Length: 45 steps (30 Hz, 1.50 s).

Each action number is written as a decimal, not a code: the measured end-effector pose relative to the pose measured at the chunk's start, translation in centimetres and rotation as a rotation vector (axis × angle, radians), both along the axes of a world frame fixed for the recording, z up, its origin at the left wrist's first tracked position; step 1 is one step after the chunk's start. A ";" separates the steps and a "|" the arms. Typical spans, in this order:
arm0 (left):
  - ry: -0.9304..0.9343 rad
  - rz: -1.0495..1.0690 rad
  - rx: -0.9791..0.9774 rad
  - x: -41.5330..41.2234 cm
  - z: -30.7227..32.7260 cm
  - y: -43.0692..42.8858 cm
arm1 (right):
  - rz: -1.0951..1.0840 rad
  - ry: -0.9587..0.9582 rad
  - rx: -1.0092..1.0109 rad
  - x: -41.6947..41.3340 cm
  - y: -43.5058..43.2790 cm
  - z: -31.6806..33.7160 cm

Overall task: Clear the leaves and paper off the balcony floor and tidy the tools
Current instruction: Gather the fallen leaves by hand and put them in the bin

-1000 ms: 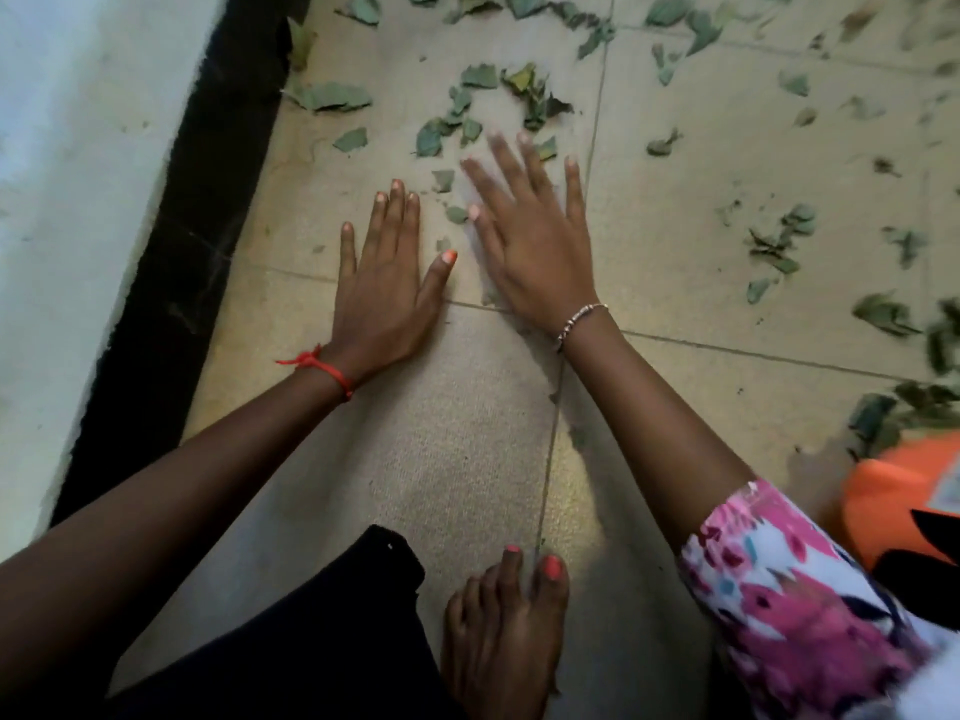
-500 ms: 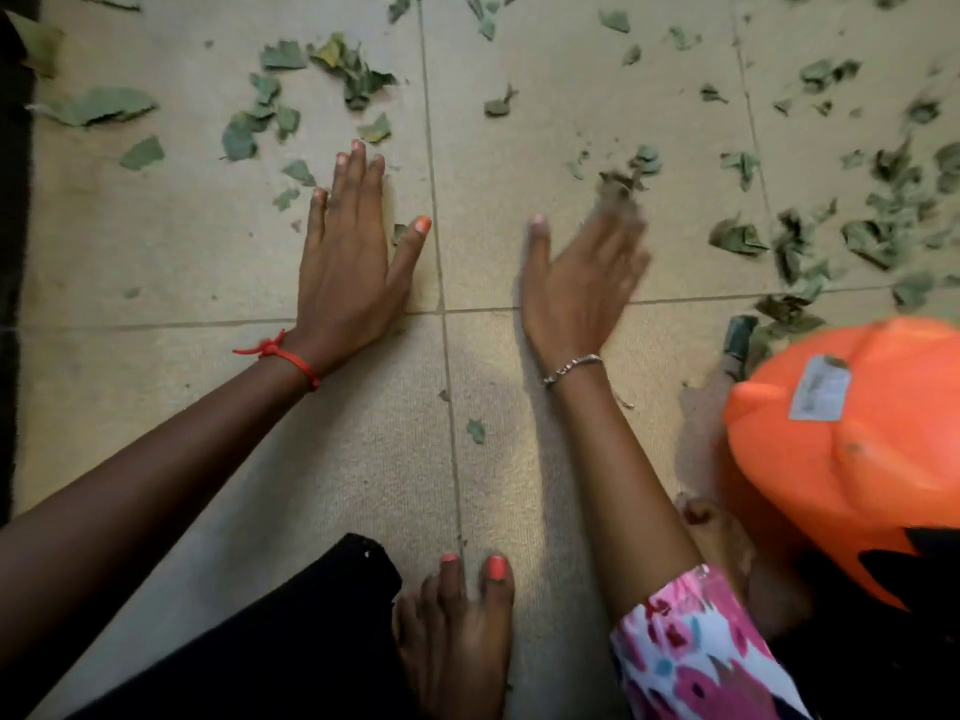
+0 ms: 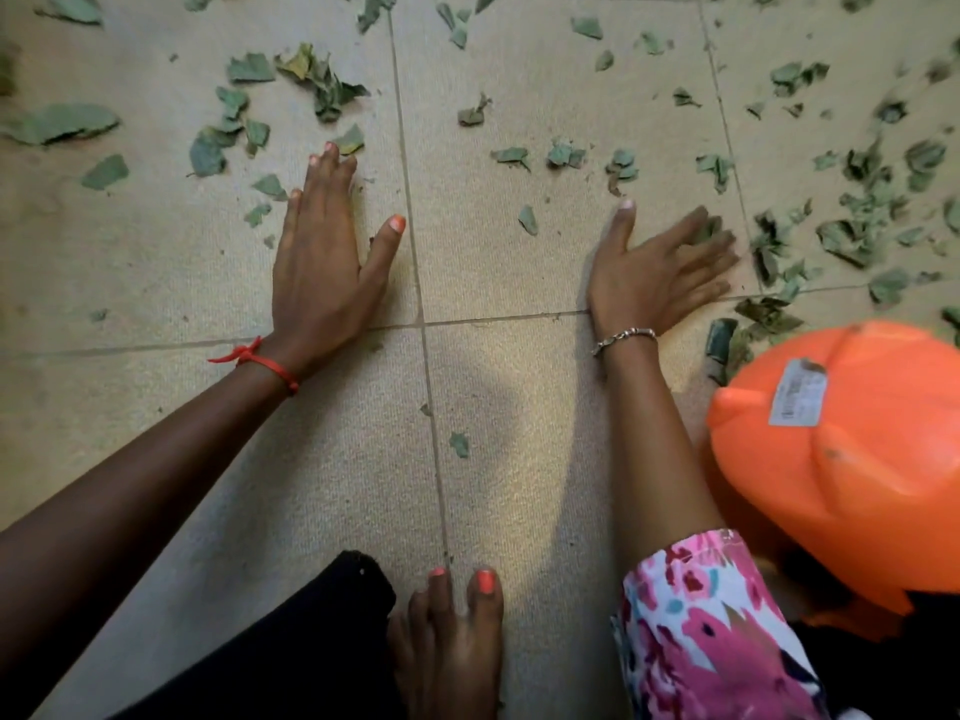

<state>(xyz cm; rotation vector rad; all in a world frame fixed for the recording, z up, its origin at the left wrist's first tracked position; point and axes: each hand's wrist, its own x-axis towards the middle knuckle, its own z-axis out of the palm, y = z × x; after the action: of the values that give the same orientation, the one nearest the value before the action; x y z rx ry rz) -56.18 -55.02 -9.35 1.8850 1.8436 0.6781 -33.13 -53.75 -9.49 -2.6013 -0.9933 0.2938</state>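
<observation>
Green leaves (image 3: 852, 241) scattered across floor (image 3: 519, 501); left hand (image 3: 327, 272) flat, bracing; right hand (image 3: 660, 272) spread, sweeping them (apparently) toward orange container (image 3: 857, 475).

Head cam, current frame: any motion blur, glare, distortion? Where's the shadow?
Head view: right hand blurred at the fingers, left hand sharp; leaves near the right edge soft; dim shadow on the floor between the forearms; grout lines bow slightly, wide-angle; no glare.
</observation>
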 end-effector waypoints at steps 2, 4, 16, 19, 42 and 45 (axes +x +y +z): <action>0.004 -0.008 0.006 -0.1 -0.1 0.0 | 0.190 0.022 0.065 -1.0 -0.3 -0.1; 0.006 -0.016 0.014 -0.2 -0.2 0.0 | 0.327 0.051 0.197 -1.7 -0.7 0.0; 0.024 -0.030 0.035 -0.1 -0.2 -0.1 | -0.136 -0.042 -0.011 1.4 -1.7 0.3; 0.026 -0.027 0.032 -0.1 -0.3 -0.1 | -0.133 -0.125 -0.002 2.1 -1.6 0.5; 0.042 -0.035 -0.010 0.4 0.1 2.4 | -0.256 0.078 0.163 4.2 4.0 1.2; 0.049 -0.039 -0.012 0.5 0.1 2.5 | -0.114 0.088 0.077 3.7 4.3 0.5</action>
<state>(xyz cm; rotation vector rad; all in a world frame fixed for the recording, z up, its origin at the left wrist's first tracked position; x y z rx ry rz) -55.64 -52.49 -9.28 1.9409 1.8312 0.6125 -29.41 -49.42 -9.03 -2.5400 -0.8077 0.3317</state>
